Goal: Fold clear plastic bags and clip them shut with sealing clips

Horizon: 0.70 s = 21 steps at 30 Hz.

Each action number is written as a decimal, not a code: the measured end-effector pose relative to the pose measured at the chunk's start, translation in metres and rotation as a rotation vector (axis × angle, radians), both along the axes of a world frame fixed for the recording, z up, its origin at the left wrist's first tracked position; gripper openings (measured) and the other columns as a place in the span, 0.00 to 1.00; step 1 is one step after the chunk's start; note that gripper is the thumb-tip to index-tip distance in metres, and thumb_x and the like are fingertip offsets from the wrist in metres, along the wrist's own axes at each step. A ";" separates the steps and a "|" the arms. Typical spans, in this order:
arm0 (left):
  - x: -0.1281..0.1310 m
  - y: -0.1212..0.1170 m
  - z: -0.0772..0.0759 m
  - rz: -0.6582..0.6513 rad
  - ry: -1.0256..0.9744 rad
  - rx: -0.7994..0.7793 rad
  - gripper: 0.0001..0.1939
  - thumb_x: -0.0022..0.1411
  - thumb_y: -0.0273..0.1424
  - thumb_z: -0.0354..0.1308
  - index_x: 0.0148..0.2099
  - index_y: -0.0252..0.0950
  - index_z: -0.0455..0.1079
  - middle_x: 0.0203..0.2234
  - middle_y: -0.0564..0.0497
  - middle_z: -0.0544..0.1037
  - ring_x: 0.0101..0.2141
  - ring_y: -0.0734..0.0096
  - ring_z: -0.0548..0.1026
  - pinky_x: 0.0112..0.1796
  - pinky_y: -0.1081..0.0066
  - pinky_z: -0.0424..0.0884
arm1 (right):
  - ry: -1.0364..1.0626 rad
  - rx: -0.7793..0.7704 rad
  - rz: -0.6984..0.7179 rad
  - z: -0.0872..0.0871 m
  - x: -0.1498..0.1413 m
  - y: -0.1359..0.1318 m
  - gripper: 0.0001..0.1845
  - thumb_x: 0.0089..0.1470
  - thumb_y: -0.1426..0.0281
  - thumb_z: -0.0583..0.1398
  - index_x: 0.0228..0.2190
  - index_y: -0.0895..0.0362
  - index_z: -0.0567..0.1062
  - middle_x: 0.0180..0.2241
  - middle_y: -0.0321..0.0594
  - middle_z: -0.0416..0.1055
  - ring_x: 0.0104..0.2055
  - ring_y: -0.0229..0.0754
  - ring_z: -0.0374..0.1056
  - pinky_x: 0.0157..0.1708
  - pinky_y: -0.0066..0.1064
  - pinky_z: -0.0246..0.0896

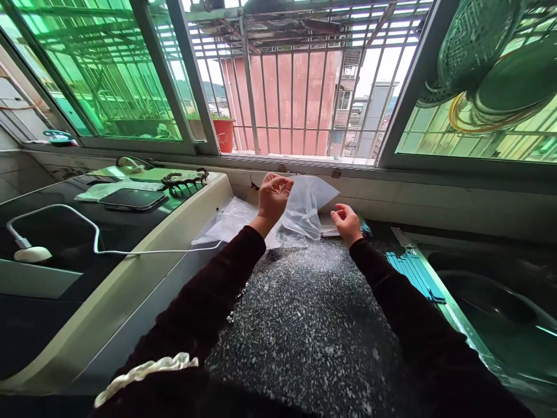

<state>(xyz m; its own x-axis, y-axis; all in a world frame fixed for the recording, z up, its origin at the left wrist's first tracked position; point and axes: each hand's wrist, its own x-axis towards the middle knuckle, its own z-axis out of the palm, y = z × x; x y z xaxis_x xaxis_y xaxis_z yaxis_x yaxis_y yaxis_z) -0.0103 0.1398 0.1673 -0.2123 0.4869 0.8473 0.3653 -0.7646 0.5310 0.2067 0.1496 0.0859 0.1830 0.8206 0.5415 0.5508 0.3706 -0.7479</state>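
My left hand (273,200) is raised over the far end of the speckled counter, its thumb and fingers pinched together. A clear plastic bag (307,203) stands up from that pinch, its pointed corner reaching toward the wall. More crumpled clear plastic (237,219) lies to the left, partly behind my left wrist. My right hand (347,223) hovers to the right of the bag, apart from it. Its fingers are loosely curled, with a gap to the thumb and nothing visible between them. Beside it is a flat, pale stack (328,226), partly covered by the hand.
Teal strips (413,276) lie by the rim of a dark sink (491,307) on the right. A white cable (143,252) crosses the pale ledge on the left, where a phone (133,198) rests. Behind the speckled counter (313,325) are a wall and barred window.
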 end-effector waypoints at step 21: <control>-0.014 -0.144 -0.067 -0.168 -0.054 -0.256 0.07 0.55 0.32 0.59 0.28 0.35 0.71 0.26 0.53 0.68 0.28 0.77 0.67 0.28 0.76 0.62 | 0.123 0.095 0.144 -0.033 0.035 -0.163 0.17 0.48 0.55 0.60 0.33 0.55 0.74 0.26 0.36 0.69 0.25 0.35 0.61 0.24 0.28 0.57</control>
